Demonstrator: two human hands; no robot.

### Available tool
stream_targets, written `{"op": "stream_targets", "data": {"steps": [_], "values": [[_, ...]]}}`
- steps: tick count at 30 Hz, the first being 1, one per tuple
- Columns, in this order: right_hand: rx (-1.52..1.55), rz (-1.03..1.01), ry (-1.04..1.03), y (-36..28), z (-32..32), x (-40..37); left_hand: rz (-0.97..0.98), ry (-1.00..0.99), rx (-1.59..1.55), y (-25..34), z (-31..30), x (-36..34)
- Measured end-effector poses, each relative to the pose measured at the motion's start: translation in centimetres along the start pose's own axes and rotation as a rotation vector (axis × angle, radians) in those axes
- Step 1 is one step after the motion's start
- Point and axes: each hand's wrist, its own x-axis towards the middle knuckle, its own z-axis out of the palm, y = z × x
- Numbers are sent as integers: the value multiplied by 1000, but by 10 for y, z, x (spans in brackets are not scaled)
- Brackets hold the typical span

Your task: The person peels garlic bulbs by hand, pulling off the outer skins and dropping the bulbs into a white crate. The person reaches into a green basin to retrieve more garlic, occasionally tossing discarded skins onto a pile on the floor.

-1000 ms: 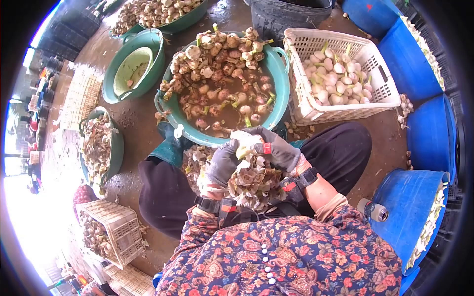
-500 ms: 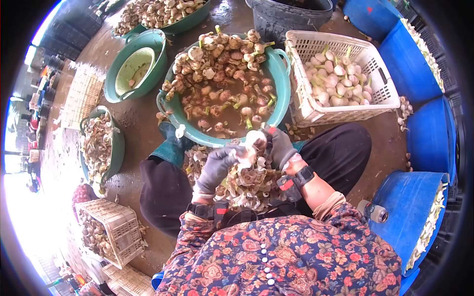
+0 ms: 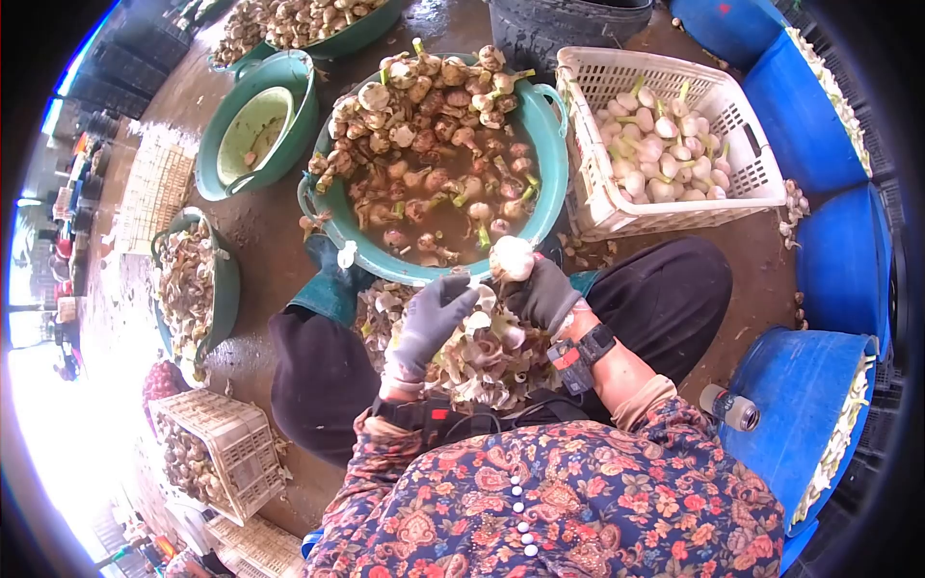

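A whitish garlic bulb [image 3: 512, 258] is in my right hand [image 3: 547, 294], held near the front rim of the green tub. Grey gloves cover both hands. Just to the left, my left hand [image 3: 429, 323] is apart from the bulb, its fingers curled together; whether they pinch a bit of skin I cannot make out. Below both hands lies a heap of papery garlic skins [image 3: 487, 366] between my legs. The green tub [image 3: 554, 207] in front holds muddy water with unpeeled garlic bulbs [image 3: 424, 106] floating and piled at its back.
A white crate [image 3: 674, 217] of peeled garlic stands right of the tub. Blue barrels [image 3: 795, 414] line the right side, with a can [image 3: 729, 407] nearby. Left are a green basin [image 3: 217, 144], a tub of skins [image 3: 226, 289] and a tilted crate [image 3: 246, 462]. A black bucket [image 3: 568, 29] is behind.
My left hand has come away from the bulb, down and left. The bulb, in my right hand, now shows its round white side above the fingers. The view has shifted slightly.
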Motion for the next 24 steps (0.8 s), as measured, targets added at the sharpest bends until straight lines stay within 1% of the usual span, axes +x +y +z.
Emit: {"op": "stream_targets", "data": {"steps": [1, 2, 4, 5, 6, 7, 8, 9, 10, 11, 12, 13, 14, 15, 16, 17, 19, 20, 21, 23, 24], "values": [[117, -47, 53, 6, 5, 0, -144, -51, -279, 0, 7, 7], [-209, -169, 129, 21, 31, -7, -191, -73, -339, 2, 15, 10], [-255, -163, 105, 23, 32, -3, -248, -89, -472, -1, 24, 16], [-294, -161, 77, 25, 35, -2, -250, -88, -472, -9, 25, 18], [-222, -149, 23, 24, 42, -8, -209, -44, -634, -17, 26, 18], [-217, -151, 26, 22, 42, -9, -167, 1, -796, -25, 26, 18], [-246, -150, 93, 20, 41, -9, -110, -64, -878, -21, 21, 16], [-277, -148, 159, 20, 42, -8, 8, -62, -972, -14, 18, 13], [-548, -268, 170, 24, 41, -11, 34, -75, -1023, -7, 12, 8], [-546, -268, 172, 22, 35, -10, 58, -88, -1076, 2, 4, 2], [-499, -271, 159, 20, 27, -8, 111, -93, -912, -2, -5, 0], [-453, -272, 144, 18, 20, -6, 110, -89, -914, -3, -5, 1], [-453, -266, 142, 22, 26, -7, -68, -53, -810, -2, -7, 3], [-694, -396, 66, 30, 39, -9, -244, -19, -700, -1, -8, 4], [-935, -531, -13, 36, 48, -10, -271, -15, -599, 2, -1, 4], [-935, -535, -12, 38, 51, -10, -338, -33, -588, -9, 7, 7], [-1172, -545, 79, 40, 53, -11, -275, -54, -752, -21, 22, 6], [-1254, -539, 113, 36, 43, -8, -259, 4, -757, -22, 26, 6], [-1254, -539, 114, 32, 29, -4, -261, 4, -758, -26, 27, 8], [-1155, -496, 167, 25, 8, 2, -107, -51, -747, -35, 27, 11], [-1155, -495, 167, 21, 8, 2, -107, -51, -747, -23, 25, 7]]}}
